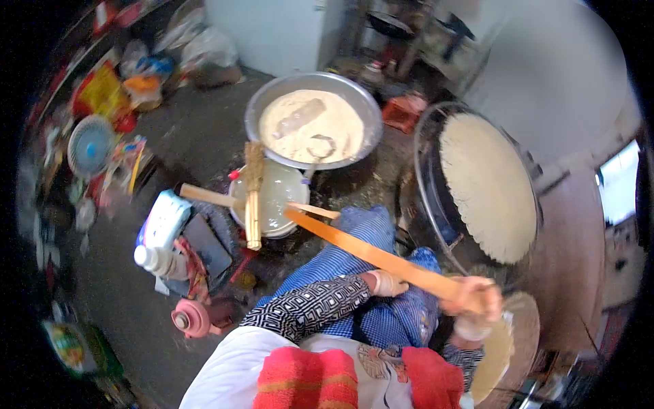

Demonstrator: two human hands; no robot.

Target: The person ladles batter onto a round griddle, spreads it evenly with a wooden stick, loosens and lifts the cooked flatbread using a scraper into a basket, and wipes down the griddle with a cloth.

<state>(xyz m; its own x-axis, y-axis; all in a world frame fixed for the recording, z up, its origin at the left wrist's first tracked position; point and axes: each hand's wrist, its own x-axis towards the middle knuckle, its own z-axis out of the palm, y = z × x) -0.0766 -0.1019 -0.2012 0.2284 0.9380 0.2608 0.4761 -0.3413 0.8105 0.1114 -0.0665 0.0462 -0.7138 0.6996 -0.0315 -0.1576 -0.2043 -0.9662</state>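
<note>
Right hand (470, 300): fingers closed round the near end of a strip (375, 255), long, flat, orange-brown, apparently wooden. Strip: slanting from the grip up and to the left, far end near the rim of the bowl; contact with the bowl cannot be told. Left hand (390, 283): left of the grip, lying on the blue checked cloth (340, 249) over the knees; whether its fingers are curled or spread cannot be told. Pan (441, 218): just beyond the grip, large, round, dark inside, bearing a pale sheet (487, 187) with a ragged edge. Tray (530, 334): just below and to the right of the grip, round, partly hidden by the arm, with pale matter on it. Bowl (283, 233): well left of the grip and farther off, holding cloudy liquid. Brush (254, 198): laid across the bowl, bristly end away from the person. Basin (320, 82): beyond the bowl, metal, wide, filled with a pale mass; in it a clear bottle (300, 117) on its side and a ladle (320, 146). Flask (194, 318): far left of the grip, pink. Towel (306, 378): red, below and left of the grip, against the person's white top.
</note>
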